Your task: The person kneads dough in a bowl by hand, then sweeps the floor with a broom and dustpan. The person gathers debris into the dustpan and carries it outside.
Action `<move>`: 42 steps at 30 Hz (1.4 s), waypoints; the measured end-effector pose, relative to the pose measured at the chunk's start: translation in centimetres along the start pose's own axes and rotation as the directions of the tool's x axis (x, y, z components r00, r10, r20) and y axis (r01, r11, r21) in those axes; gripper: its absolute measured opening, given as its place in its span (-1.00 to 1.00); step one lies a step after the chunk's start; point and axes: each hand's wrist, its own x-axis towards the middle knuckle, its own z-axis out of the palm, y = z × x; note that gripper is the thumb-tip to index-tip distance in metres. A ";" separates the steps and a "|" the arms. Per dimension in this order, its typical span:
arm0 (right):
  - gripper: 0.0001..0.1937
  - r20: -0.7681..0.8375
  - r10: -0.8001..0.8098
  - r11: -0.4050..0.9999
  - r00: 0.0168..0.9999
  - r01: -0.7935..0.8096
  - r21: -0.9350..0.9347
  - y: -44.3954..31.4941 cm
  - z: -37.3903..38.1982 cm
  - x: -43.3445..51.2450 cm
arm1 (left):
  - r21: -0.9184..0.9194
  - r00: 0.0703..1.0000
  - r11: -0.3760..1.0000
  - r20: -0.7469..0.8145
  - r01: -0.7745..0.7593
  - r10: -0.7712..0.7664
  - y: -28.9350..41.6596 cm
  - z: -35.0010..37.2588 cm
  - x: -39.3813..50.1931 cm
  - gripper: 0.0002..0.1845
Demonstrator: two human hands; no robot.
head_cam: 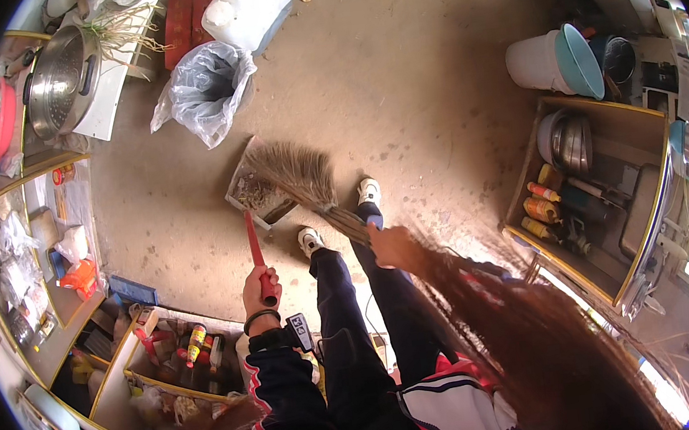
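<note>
My left hand (261, 288) grips the red handle (253, 240) of a dustpan, whose pan (263, 192) rests on the floor in front of my feet with loose debris inside. My right hand (391, 246) is closed around the bound stalks of a straw broom (299, 169). The broom's bristles spread over the pan's upper and right part and hide some of it. Long hair hangs over my right forearm and covers much of it.
A bin lined with a clear plastic bag (211, 87) stands beyond the dustpan, beside a white plastic jug (247, 8). Open shelves with bottles (196, 344) are at the left. Buckets (536, 62) and a cabinet with metal bowls (570, 141) stand at the right.
</note>
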 end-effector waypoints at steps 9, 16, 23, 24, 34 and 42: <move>-0.16 -0.190 0.432 0.889 0.881 -0.380 0.257 9.6 -0.2 -4.1 | 0.055 0.997 0.998 0.074 0.031 -0.035 1.9 -9.0 -4.2 -0.88; -0.25 -0.050 0.240 0.881 0.970 -0.196 0.431 0.5 3.3 6.5 | 0.096 0.999 0.995 0.035 0.003 -0.006 1.9 -15.0 -2.8 -0.88; -0.24 0.005 0.029 0.948 1.000 -0.029 0.316 -11.9 8.2 -1.4 | 0.156 0.998 0.988 0.060 -0.007 -0.003 2.9 -16.4 -1.2 -0.88; -0.24 -0.002 0.070 0.946 0.998 -0.065 0.316 -11.2 8.0 -3.3 | 0.145 0.999 0.989 0.039 -0.001 -0.004 3.1 -16.7 -1.1 -0.89; -0.24 -0.160 0.409 0.858 0.898 -0.318 0.404 -0.5 1.3 0.3 | 0.097 0.992 0.991 0.097 -0.088 0.078 2.1 -21.1 -3.1 -0.87; -0.29 -0.023 0.022 0.957 1.000 -0.014 0.289 -15.2 8.6 3.1 | 0.115 0.999 0.992 -0.021 0.043 -0.041 2.4 -19.3 -2.0 -0.86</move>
